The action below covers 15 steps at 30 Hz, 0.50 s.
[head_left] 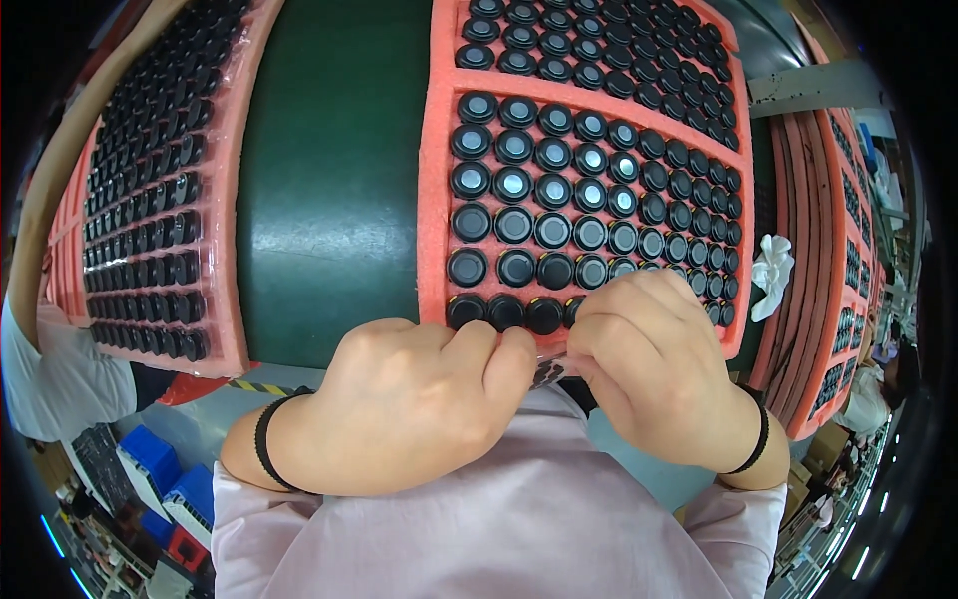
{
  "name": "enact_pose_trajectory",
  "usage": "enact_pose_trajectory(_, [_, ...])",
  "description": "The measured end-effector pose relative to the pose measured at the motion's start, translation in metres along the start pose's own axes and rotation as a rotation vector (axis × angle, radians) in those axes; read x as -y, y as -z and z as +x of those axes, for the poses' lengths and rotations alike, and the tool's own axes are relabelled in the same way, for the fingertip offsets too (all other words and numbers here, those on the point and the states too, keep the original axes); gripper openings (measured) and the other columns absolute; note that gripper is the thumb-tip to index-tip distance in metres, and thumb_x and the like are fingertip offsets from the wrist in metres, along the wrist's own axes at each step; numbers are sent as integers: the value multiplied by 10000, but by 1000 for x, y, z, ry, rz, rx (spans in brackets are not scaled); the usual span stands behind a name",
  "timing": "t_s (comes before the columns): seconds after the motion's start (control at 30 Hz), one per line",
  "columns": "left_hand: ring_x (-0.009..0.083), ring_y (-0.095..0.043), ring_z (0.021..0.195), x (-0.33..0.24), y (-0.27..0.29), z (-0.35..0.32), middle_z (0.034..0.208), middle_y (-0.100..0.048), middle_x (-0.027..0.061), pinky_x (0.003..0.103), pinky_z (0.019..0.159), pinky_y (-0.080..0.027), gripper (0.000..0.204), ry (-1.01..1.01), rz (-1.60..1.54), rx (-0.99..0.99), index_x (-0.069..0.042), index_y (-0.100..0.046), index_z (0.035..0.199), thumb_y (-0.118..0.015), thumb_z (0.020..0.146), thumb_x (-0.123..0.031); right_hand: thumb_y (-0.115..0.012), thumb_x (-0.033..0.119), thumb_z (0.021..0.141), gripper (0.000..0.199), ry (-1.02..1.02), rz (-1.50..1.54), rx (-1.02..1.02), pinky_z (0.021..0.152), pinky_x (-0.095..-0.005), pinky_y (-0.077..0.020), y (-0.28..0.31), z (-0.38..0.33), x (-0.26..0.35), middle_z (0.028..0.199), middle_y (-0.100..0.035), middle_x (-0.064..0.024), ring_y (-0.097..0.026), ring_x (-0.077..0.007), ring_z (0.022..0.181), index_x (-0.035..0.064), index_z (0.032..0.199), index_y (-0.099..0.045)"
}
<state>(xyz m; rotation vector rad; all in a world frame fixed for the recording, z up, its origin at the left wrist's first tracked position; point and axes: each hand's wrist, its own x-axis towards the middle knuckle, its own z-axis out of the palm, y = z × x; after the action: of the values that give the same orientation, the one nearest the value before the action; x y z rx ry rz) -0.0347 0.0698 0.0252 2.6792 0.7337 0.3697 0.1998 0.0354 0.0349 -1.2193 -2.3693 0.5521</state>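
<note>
A pink foam tray (433, 210) lies in front of me, filled with rows of round black caps (553, 230); many have a grey disc on top. My left hand (419, 399) is at the tray's near edge, thumb and fingers pinched together beside the front row. My right hand (654, 369) is closed too, its bent fingers over the near row and hiding several caps. Between the hands a sliver of clear plastic with dark spots (549, 371) shows below the edge. What the fingertips grip is hidden.
A green belt surface (334, 190) runs left of the tray. Farther left is another foam tray (232, 260) with plastic-wrapped black parts, near another person's arm (70, 150). Stacked foam trays (798, 250) and a crumpled white tissue (772, 275) are at the right. Blue bins (150, 459) stand lower left.
</note>
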Motion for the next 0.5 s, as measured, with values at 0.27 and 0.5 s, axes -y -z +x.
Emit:
enact_pose_trajectory(0.27, [186, -605, 508, 20, -1, -1, 681, -558, 38, 332, 436, -475, 215, 49, -157, -30, -72, -561, 825, -733, 841, -200, -708, 76, 726, 217, 70, -64, -63, 746, -391, -451, -11, 11, -4, 934, -613, -83, -610, -265, 837, 52, 928, -631])
enact_pose_trajectory(0.5, [245, -659, 585, 43, 5, -1, 707, -615, 61, 370, 487, -515, 279, 100, -218, -1, -60, -592, 850, -779, 848, -267, -802, 32, 651, 340, 36, -55, -41, 728, -415, -449, -10, 30, -5, 936, -615, -95, -605, -302, 829, 51, 949, -638])
